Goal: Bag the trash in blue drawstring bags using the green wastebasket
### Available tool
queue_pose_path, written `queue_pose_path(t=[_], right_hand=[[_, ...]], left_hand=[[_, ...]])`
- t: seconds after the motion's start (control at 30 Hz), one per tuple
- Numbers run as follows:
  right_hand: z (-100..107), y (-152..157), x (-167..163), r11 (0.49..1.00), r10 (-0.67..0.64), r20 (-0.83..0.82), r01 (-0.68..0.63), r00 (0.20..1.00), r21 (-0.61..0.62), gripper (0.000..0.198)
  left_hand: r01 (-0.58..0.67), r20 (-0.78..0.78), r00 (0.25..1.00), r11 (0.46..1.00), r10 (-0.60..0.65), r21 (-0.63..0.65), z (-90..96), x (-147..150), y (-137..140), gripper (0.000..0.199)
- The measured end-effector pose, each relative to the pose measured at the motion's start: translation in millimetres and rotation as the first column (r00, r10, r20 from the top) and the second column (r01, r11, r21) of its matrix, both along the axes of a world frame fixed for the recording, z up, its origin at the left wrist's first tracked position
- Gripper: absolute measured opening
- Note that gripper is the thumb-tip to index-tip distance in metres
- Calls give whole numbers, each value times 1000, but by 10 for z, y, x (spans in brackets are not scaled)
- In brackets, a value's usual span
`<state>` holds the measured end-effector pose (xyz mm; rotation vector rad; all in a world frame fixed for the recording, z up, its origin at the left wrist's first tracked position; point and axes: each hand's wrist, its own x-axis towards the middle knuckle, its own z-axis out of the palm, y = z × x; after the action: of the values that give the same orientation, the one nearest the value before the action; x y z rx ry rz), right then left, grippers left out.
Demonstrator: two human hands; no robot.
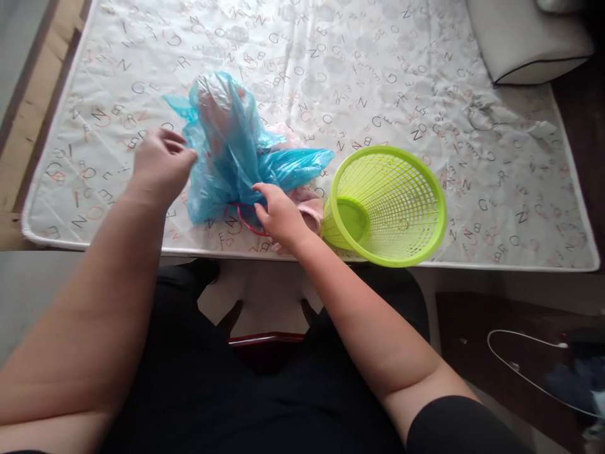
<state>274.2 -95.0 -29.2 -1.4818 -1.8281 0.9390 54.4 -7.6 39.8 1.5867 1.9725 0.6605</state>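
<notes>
A translucent blue plastic bag [227, 139] lies crumpled on the mattress, with something pinkish showing through it. At its left side is my left hand [163, 165], fingers loosely curled and apart, with nothing visible in them. My right hand [281, 217] is at the bag's lower right, thumb and forefinger spread, the fingertips at the blue plastic. Under and beside this hand lies pale pink cloth [309, 205], partly hidden by the bag and hand. A thin red cord or strip [246, 222] curves out below the bag.
To the right, a lime green mesh plastic basket [345, 217] lies tilted, its mouth facing me. The letter-printed mattress [378, 82] has its edge just before my lap. A white, dark-edged cushion-like object [529, 44] stands at back right. A white cable [503, 359] lies lower right.
</notes>
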Motion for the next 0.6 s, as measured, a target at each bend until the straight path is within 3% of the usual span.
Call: queue_pose_path(t=[0.03,0.1,0.17,0.23,0.3,0.4,0.47,0.6], right_hand=[[-45,18,3,1000,-16,-27,17,1000,22,44],[-128,55,6,997,-46,-94,52,995,63,45],[-190,83,3,993,-57,-158,73,986,91,46],[-218,96,-7,991,-55,-200,77,978,106,45],[-209,92,-19,991,-56,-212,80,976,108,42],[-154,68,-29,992,-57,-203,78,978,97,39],[-115,53,-24,994,-52,-198,70,979,85,37],[-52,48,5,995,-50,-206,65,977,69,33]], left_hand=[[137,-65,987,983,-146,-124,-44,10,-52,39],[392,-75,897,863,-436,-320,-163,26,-141,40],[520,-100,808,783,-580,-340,-308,35,-196,46],[530,-182,793,805,-582,-265,-439,41,-215,53],[464,-229,835,864,-500,-193,-507,51,-216,59],[339,-265,898,936,-352,-92,-469,77,-219,68],[303,-308,904,953,-298,-34,-413,84,-219,70],[333,-319,889,942,-330,-45,-455,16,-148,84]])
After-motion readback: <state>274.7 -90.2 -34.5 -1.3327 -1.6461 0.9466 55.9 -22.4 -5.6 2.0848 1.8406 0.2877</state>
